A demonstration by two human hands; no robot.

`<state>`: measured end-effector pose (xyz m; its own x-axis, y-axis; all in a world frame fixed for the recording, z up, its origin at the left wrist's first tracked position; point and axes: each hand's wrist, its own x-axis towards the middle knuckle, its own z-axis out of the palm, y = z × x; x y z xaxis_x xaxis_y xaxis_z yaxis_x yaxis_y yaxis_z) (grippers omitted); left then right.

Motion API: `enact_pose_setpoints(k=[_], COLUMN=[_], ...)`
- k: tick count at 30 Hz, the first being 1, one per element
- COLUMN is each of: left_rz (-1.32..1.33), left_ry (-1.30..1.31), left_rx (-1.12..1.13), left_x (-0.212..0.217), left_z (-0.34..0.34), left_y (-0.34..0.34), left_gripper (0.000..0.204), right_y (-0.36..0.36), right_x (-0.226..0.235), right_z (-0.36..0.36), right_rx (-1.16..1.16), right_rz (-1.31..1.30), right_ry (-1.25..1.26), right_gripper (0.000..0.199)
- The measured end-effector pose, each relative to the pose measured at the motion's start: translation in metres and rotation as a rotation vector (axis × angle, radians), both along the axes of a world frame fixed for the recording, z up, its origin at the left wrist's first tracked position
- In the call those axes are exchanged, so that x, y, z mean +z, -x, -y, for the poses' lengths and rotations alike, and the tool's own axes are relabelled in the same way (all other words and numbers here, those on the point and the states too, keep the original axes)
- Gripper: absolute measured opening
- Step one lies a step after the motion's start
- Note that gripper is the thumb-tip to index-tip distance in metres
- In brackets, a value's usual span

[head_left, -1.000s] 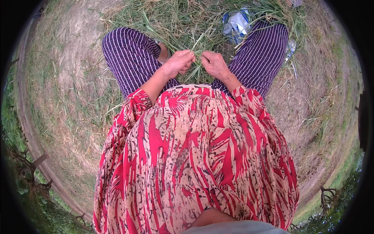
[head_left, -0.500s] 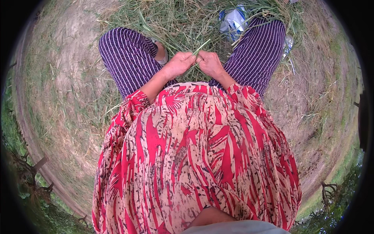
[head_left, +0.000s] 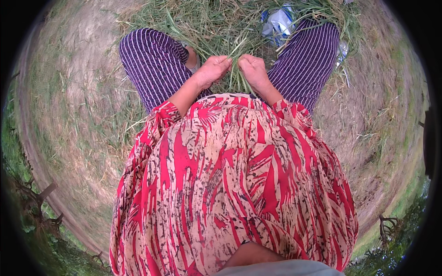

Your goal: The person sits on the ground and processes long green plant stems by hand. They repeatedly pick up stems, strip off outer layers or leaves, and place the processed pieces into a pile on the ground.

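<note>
My left hand (head_left: 213, 70) is closed, with its thumb and fingertips pinching green grass stems (head_left: 235, 79). Beside it, a small gap apart, my right hand (head_left: 253, 71) is curled into a fist at the same stems. Between the two hands the stems fan down toward my lap, and their upper ends stick up past my fingers. The undersides of both hands are hidden, so how many stems each one grips does not show. Just beyond my hands lies a loose heap of cut grass (head_left: 216, 27), spread between and past my knees.
A white and blue plastic bag (head_left: 279, 25) lies in the grass by my right knee (head_left: 306, 60). My left knee (head_left: 149, 60) is bent out to the other side. Dry ground (head_left: 78, 106) with scattered grass surrounds me, and woody branches (head_left: 41, 202) show at the lower left rim.
My hands have drawn slightly apart and a little farther from my body. More stems now show hanging between them, where a single stalk stuck up before.
</note>
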<state>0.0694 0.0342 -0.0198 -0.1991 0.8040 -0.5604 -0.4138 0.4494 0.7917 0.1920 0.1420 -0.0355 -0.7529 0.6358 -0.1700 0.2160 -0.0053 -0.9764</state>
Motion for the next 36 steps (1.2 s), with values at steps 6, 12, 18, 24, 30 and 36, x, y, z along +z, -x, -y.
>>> enact_pose_setpoints(k=[6, 12, 18, 24, 30, 36], left_rz=[0.037, -0.19, 0.152, 0.243, 0.282, 0.247], left_ry=[-0.09, -0.053, -0.099, -0.195, -0.185, -0.131], left_rx=[-0.033, 0.074, 0.108, 0.013, -0.089, -0.073], left_x=[0.007, -0.019, -0.006, -0.002, -0.003, -0.004], left_z=[0.005, 0.003, 0.008, 0.014, 0.014, 0.014], left_y=[-0.002, 0.003, 0.016, 0.021, 0.02, 0.02], left_gripper=[0.025, 0.028, 0.026, 0.026, 0.025, 0.026], right_y=[-0.006, -0.003, -0.025, -0.021, -0.008, -0.011], right_x=[0.004, 0.052, 0.012, 0.019, -0.005, 0.004], right_z=[-0.011, 0.006, -0.026, -0.04, -0.044, -0.04], right_rx=[0.174, 0.195, 0.332, -0.09, 0.023, 0.066], right_rz=[0.064, -0.166, 0.195, 0.11, -0.147, -0.148], right_ry=[-0.378, 0.077, -0.312, -0.219, -0.815, -0.562], right_gripper=[0.016, 0.019, 0.024, 0.028, 0.026, 0.014])
